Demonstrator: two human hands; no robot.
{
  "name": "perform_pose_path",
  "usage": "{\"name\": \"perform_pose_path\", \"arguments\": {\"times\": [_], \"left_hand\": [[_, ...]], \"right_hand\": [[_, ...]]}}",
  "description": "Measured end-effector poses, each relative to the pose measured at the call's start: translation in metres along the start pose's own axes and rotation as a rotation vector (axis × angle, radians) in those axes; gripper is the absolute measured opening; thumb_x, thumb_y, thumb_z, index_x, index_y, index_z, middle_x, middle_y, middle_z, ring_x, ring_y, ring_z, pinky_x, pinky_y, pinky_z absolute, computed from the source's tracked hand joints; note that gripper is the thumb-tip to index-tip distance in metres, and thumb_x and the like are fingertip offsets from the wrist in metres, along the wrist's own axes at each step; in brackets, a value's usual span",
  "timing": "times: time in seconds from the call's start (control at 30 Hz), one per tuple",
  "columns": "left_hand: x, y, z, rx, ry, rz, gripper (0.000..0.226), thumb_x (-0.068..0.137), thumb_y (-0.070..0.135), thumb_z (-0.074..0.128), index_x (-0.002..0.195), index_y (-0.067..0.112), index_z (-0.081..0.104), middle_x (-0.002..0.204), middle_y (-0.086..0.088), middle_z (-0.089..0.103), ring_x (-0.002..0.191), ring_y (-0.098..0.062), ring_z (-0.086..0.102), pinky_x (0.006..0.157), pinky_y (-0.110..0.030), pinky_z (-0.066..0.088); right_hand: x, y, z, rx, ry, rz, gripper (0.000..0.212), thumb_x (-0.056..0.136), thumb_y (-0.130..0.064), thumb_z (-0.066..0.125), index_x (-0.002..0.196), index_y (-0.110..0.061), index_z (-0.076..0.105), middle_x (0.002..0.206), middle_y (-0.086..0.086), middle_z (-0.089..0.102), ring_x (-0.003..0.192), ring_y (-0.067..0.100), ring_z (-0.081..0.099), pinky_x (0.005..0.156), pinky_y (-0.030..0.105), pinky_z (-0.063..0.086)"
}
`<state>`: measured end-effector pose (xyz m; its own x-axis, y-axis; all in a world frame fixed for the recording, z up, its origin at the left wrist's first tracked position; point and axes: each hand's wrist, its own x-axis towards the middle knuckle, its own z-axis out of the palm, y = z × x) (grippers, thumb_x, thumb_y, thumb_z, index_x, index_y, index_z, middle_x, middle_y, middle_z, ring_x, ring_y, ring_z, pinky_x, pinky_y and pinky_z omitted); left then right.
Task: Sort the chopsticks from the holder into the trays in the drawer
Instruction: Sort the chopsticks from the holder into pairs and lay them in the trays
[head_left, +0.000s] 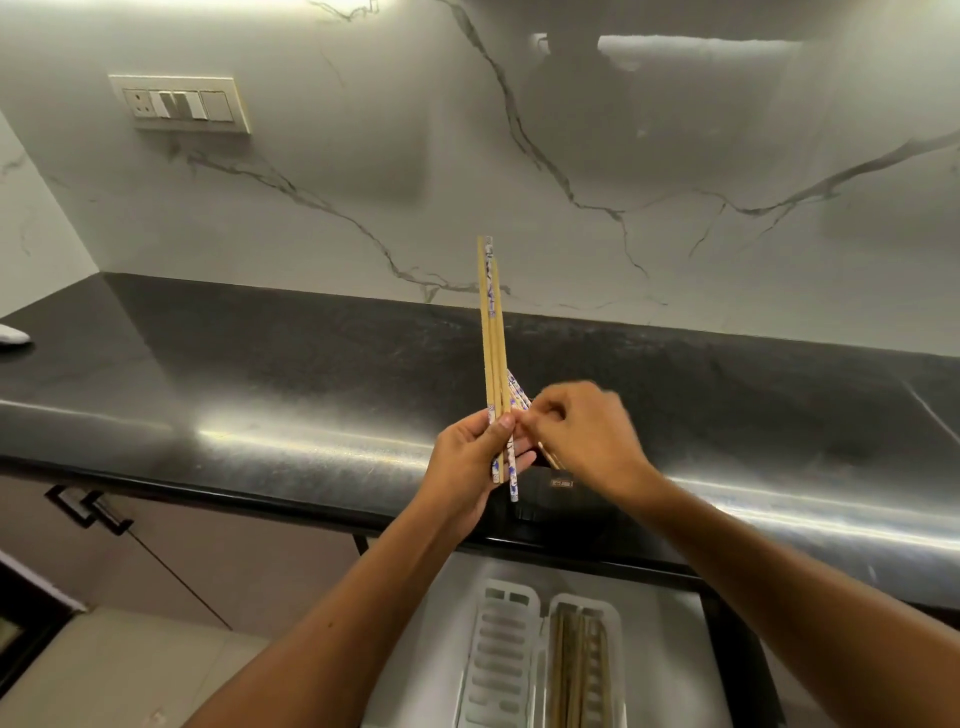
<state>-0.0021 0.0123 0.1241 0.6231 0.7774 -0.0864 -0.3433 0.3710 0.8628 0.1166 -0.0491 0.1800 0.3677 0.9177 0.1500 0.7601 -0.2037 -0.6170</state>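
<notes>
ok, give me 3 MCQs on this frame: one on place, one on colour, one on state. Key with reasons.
1. Where are the trays?
A. in the open drawer under the counter
B. on the counter
C. on the floor

2. The chopsticks in the left hand are:
A. all black
B. plain wood mixed with blue-and-white patterned
C. all red

3. Which tray already holds chopsticks?
A. left
B. right
C. neither

Key:
1 A, the two trays lie side by side in the drawer below the counter edge.
2 B, both kinds show above and below the gripping fingers.
3 B, wooden sticks lie in the right tray; the left tray shows only bare slots.
</notes>
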Motion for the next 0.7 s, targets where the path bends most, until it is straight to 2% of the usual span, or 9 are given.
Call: {"name": "perform_pose_path", "arguments": {"times": [0.07, 0.13, 0.23, 0.33, 0.4, 0.47, 0.6, 0.7], "left_hand": [[-0.003, -0.002, -0.001, 0.046, 0.008, -0.008, 0.017, 0.084, 0.024, 0.062, 0.086, 0.014, 0.076, 0.092, -0.014, 0.076, 0.092, -0.025, 0.073, 0.081, -0.034, 0.060], [-0.007, -0.006, 0.000, 0.087, 0.006, -0.026, 0.017, 0.082, 0.025, 0.063, 0.081, 0.017, 0.078, 0.090, -0.013, 0.076, 0.089, -0.025, 0.073, 0.078, -0.033, 0.060], [-0.009, -0.011, 0.002, 0.117, -0.014, -0.055, 0.018, 0.088, 0.018, 0.060, 0.084, 0.017, 0.077, 0.091, -0.015, 0.076, 0.086, -0.025, 0.074, 0.073, -0.030, 0.060], [-0.011, -0.012, 0.002, 0.132, -0.042, -0.060, 0.017, 0.085, 0.021, 0.061, 0.092, 0.013, 0.074, 0.093, -0.015, 0.076, 0.088, -0.025, 0.074, 0.073, -0.029, 0.060], [-0.012, -0.014, 0.001, 0.142, -0.047, -0.057, 0.018, 0.085, 0.021, 0.061, 0.095, 0.012, 0.072, 0.094, -0.015, 0.075, 0.089, -0.025, 0.073, 0.074, -0.029, 0.060], [-0.012, -0.016, -0.002, 0.152, -0.051, -0.055, 0.017, 0.090, 0.017, 0.058, 0.097, 0.011, 0.071, 0.095, -0.015, 0.075, 0.091, -0.025, 0.073, 0.076, -0.029, 0.060], [-0.010, -0.017, -0.005, 0.156, -0.045, -0.055, 0.016, 0.093, 0.014, 0.055, 0.097, 0.011, 0.071, 0.093, -0.013, 0.076, 0.090, -0.024, 0.073, 0.074, -0.027, 0.059], [-0.006, -0.015, -0.007, 0.155, -0.027, -0.055, 0.017, 0.094, 0.013, 0.054, 0.096, 0.011, 0.071, 0.090, -0.011, 0.076, 0.087, -0.022, 0.074, 0.073, -0.026, 0.059]], "right_hand": [[0.011, -0.008, -0.018, 0.051, 0.162, -0.063, 0.011, 0.092, -0.023, 0.058, 0.097, -0.017, 0.067, 0.075, -0.011, 0.061, 0.063, 0.001, 0.059, 0.061, 0.013, 0.048], [0.026, -0.019, -0.038, 0.143, 0.261, -0.117, 0.019, 0.091, -0.025, 0.060, 0.108, -0.016, 0.064, 0.072, -0.012, 0.059, 0.060, 0.000, 0.058, 0.058, 0.011, 0.047], [0.050, -0.035, -0.064, 0.230, 0.232, -0.131, 0.037, 0.090, -0.030, 0.061, 0.123, -0.014, 0.057, 0.074, -0.003, 0.061, 0.055, 0.004, 0.055, 0.053, 0.012, 0.045], [0.064, -0.043, -0.079, 0.293, 0.108, -0.103, 0.024, 0.090, -0.023, 0.062, 0.111, -0.012, 0.062, 0.077, 0.003, 0.064, 0.048, 0.006, 0.047, 0.045, 0.017, 0.040], [0.068, -0.044, -0.084, 0.330, 0.063, -0.071, 0.011, 0.089, -0.017, 0.063, 0.098, -0.012, 0.063, 0.073, 0.002, 0.059, 0.051, 0.008, 0.045, 0.043, 0.018, 0.039], [0.068, -0.043, -0.087, 0.334, 0.021, -0.044, 0.007, 0.088, -0.015, 0.064, 0.094, -0.011, 0.063, 0.074, 0.001, 0.057, 0.056, 0.009, 0.047, 0.042, 0.015, 0.041], [0.068, -0.044, -0.089, 0.338, -0.008, -0.035, 0.006, 0.090, -0.016, 0.062, 0.093, -0.011, 0.059, 0.079, 0.003, 0.060, 0.062, 0.010, 0.053, 0.048, 0.017, 0.046], [0.067, -0.046, -0.093, 0.417, 0.037, -0.031, 0.006, 0.093, -0.015, 0.057, 0.088, -0.014, 0.053, 0.084, 0.006, 0.063, 0.065, 0.012, 0.059, 0.055, 0.021, 0.050]]}}
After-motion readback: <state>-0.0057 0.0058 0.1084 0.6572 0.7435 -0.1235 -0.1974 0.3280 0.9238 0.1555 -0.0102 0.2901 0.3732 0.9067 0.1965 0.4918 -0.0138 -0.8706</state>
